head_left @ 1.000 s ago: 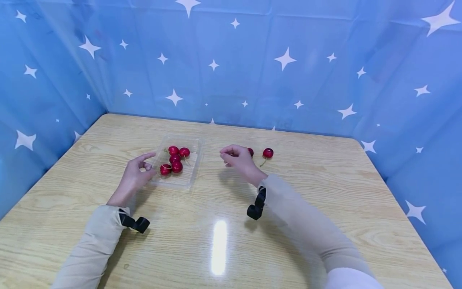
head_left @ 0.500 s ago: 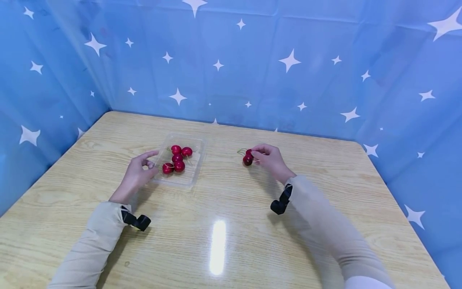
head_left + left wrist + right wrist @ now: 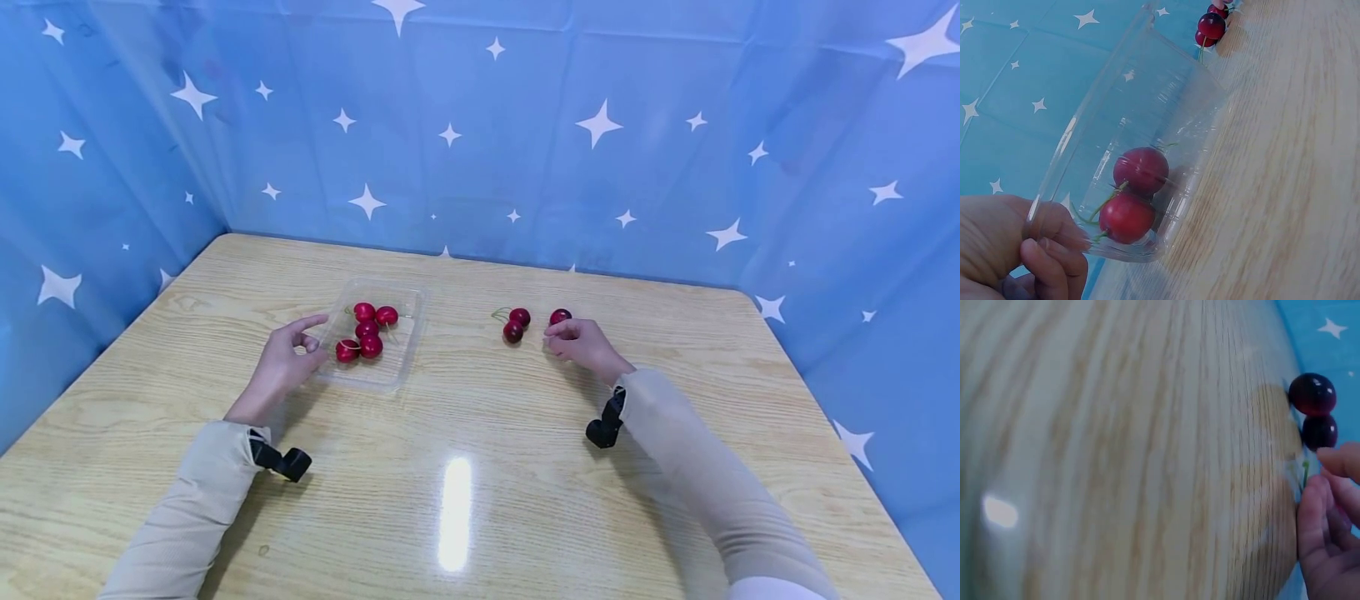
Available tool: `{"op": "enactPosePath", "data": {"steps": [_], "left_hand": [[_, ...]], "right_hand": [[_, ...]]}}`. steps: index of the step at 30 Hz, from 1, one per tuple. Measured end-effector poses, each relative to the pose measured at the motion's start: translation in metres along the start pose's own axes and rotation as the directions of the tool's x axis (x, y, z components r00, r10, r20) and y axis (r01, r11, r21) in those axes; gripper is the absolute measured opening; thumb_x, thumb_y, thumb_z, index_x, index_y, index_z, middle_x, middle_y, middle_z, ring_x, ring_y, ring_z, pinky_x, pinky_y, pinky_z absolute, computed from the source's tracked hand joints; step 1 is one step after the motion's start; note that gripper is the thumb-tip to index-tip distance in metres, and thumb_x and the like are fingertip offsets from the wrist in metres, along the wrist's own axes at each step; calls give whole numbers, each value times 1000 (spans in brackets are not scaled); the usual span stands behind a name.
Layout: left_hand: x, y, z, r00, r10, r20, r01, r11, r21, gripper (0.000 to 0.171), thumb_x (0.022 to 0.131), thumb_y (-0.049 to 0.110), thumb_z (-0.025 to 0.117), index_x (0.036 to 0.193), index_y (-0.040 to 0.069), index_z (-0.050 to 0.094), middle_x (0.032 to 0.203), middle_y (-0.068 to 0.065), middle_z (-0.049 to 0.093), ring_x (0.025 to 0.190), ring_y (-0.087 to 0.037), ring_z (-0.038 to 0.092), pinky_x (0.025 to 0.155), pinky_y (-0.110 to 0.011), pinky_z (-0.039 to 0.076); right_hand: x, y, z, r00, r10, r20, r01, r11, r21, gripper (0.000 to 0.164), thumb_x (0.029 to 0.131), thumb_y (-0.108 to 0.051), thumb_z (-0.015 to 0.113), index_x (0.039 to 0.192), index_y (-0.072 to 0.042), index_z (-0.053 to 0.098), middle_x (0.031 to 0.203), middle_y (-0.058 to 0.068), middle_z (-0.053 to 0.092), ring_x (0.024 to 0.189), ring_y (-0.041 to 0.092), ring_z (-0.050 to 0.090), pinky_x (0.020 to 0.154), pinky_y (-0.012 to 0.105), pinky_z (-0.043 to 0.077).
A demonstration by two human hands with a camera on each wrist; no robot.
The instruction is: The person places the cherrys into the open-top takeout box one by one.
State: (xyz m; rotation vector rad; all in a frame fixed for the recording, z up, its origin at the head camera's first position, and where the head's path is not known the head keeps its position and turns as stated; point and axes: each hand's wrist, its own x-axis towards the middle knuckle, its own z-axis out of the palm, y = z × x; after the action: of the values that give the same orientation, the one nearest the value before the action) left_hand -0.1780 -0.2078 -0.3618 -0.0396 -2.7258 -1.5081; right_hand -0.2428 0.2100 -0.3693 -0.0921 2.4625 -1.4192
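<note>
My left hand [image 3: 283,362] pinches the left rim of a clear plastic tray [image 3: 408,354] standing on the table; several red cherries [image 3: 367,330] lie inside. The left wrist view shows the tray wall close by, with two stemmed cherries [image 3: 1127,217] behind it. Over on the right, my right hand [image 3: 588,346] is beside a dark red cherry [image 3: 560,317]. In the right wrist view its thumb and forefinger are slightly apart near a green stem [image 3: 1305,467]. That cherry is mostly hidden there by the fingers. Two more cherries [image 3: 513,332] touch each other just left of this hand.
The wooden table [image 3: 360,492] carries the tray and loose cherries. Blue curtains [image 3: 480,167] with white stars stand behind and at both sides. A bright reflection shows on the near tabletop.
My right hand has moved rightward, past the pair of cherries, to the single one at the right. The left hand stays at the tray's rim, and the tray's cherries have not moved.
</note>
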Motion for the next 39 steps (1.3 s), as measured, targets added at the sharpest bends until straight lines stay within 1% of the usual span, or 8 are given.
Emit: {"op": "enactPosePath", "data": {"steps": [3, 8, 11, 18, 25, 30, 35, 39], "left_hand": [[1, 0, 0, 1000, 1, 3, -1, 1000, -5, 56, 77, -3, 50, 132, 2, 39, 77, -6, 42, 44, -5, 34, 39, -22, 31], [1, 1, 0, 1000, -3, 3, 3, 1000, -7, 56, 77, -3, 50, 132, 3, 39, 78, -7, 42, 44, -5, 35, 39, -22, 32], [1, 1, 0, 1000, -5, 2, 5, 1000, -6, 56, 77, -3, 49, 132, 3, 39, 78, -7, 42, 44, -6, 36, 39, -22, 32], [2, 1, 1, 1000, 2, -1, -2, 1000, -4, 56, 76, -3, 49, 132, 2, 39, 77, -6, 42, 44, -5, 34, 38, -21, 32], [0, 0, 2, 1000, -10, 9, 10, 1000, 2, 56, 77, 0, 49, 133, 4, 39, 77, -7, 43, 45, -6, 35, 39, -22, 32], [-1, 0, 3, 1000, -14, 4, 14, 1000, -8, 57, 77, -2, 50, 132, 3, 39, 77, -7, 43, 45, -6, 35, 39, -21, 32], [-2, 1, 2, 1000, -11, -4, 11, 1000, -7, 56, 76, -4, 51, 131, 1, 40, 77, -7, 43, 45, -5, 36, 40, -21, 33], [-1, 2, 2, 1000, -3, -5, 3, 1000, 2, 55, 76, -4, 51, 130, 0, 40, 77, -7, 42, 45, -5, 36, 40, -21, 34]], "right_hand": [[-1, 1, -1, 1000, -20, 14, 21, 998, -54, 27, 86, -9, 53, 110, 3, 57, 104, 14, 57, 72, 15, 51, 65, 26, 44], [-1, 0, 0, 999, -23, 25, 25, 995, -95, 27, 84, -11, 57, 108, 2, 59, 82, 7, 55, 68, 17, 47, 64, 27, 41], [1, 0, 1, 1000, -17, 10, 18, 994, -111, 25, 84, -12, 58, 105, 1, 60, 77, 4, 54, 66, 16, 47, 62, 26, 41], [3, 1, 2, 999, -26, -20, 23, 989, -149, 20, 84, -11, 59, 98, 2, 63, 86, 9, 59, 68, 15, 53, 61, 26, 45], [-2, 1, 2, 1000, -28, 2, 28, 992, -120, 19, 87, -13, 55, 99, 0, 60, 83, 9, 57, 65, 17, 49, 58, 27, 42], [-7, -1, 2, 998, -63, 9, 63, 995, -83, 19, 89, -10, 51, 100, 3, 58, 82, 12, 55, 64, 18, 46, 56, 27, 40], [-13, -4, 2, 995, -91, -28, 89, 993, -79, 21, 90, -12, 50, 102, 4, 58, 88, 16, 54, 69, 22, 49, 58, 28, 45], [-16, -10, 1, 988, -130, -79, 122, 987, -101, 24, 90, -15, 50, 105, 2, 59, 99, 17, 54, 77, 27, 50, 63, 29, 45]]}}
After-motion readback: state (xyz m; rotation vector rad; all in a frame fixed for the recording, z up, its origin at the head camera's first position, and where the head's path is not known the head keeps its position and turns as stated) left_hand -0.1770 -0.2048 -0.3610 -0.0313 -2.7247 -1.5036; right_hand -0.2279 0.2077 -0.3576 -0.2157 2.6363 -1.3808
